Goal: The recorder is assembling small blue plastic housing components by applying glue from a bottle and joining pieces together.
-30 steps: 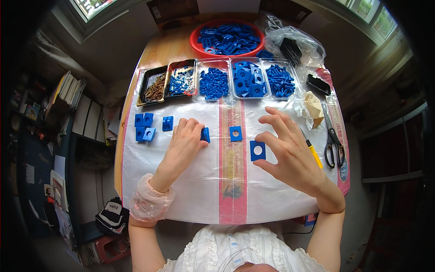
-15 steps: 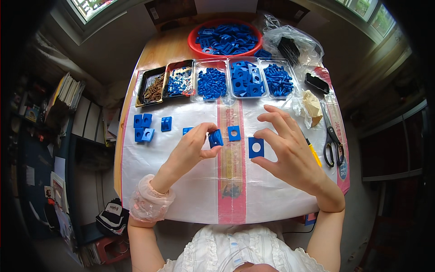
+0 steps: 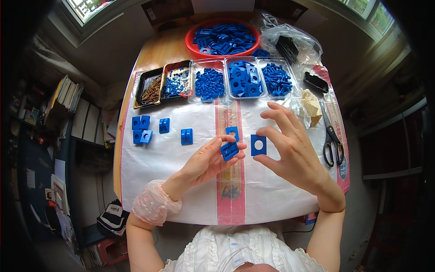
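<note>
In my left hand [image 3: 209, 157], turned palm up, a blue plastic bracket with a raised rim [image 3: 229, 151] lies against the fingers, held by them. My right hand [image 3: 290, 147] pinches a flat blue square plate with a round hole [image 3: 258, 145] between thumb and forefinger, its other fingers raised. Just behind my left fingertips lies a smaller blue square piece with a hole [image 3: 232, 132]. To the left of that hand a ridged blue part [image 3: 186, 137] stands alone on the sheet, with a similar part [image 3: 164, 125] farther left and a cluster of blue pieces [image 3: 145, 137] beyond it.
Across the back, clear trays hold blue pegs [image 3: 209, 84], blue plates [image 3: 244, 79] and small blue parts [image 3: 276, 80]. Black trays hold brown screws [image 3: 152, 90] and small mixed pieces [image 3: 177, 84]. Behind stands a red basin [image 3: 189, 44]. Black scissors [image 3: 333, 145] lie at right.
My left hand has moved right and nearer me, turning palm up with its bracket, so the ridged part on the sheet shows fully. My right hand with the plate has shifted slightly right.
</note>
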Demonstrator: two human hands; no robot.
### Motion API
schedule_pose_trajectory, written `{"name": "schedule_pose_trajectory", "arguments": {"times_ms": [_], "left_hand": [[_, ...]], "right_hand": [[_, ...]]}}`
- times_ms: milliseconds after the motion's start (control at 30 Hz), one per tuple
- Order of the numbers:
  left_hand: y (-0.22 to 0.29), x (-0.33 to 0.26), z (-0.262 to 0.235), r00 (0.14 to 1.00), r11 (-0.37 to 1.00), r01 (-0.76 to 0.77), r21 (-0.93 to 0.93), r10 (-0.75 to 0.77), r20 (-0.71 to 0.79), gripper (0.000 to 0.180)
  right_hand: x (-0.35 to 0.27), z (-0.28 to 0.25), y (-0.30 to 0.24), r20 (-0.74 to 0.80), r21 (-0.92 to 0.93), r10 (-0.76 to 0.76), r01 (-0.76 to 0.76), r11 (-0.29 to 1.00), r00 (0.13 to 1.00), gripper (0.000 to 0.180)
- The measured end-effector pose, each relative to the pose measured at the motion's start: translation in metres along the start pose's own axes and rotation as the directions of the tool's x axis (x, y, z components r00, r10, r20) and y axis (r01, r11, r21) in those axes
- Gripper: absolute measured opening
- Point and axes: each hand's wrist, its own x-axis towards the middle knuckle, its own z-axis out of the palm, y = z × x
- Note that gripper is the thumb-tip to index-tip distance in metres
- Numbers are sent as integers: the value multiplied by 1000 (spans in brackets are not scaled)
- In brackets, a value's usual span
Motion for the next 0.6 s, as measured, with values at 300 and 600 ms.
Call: {"name": "schedule_pose_trajectory", "arguments": {"times_ms": [300,600], "left_hand": [[-4,-1,1,998,986,-21,-167,12,-57,39],[-12,-2,4,995,952,-51,-301,22,-98,51]], "right_hand": [[2,7,-1,-6,20,-24,24,1000,1000,37],[3,11,-5,-42,74,-76,79,994,996,37]]}}
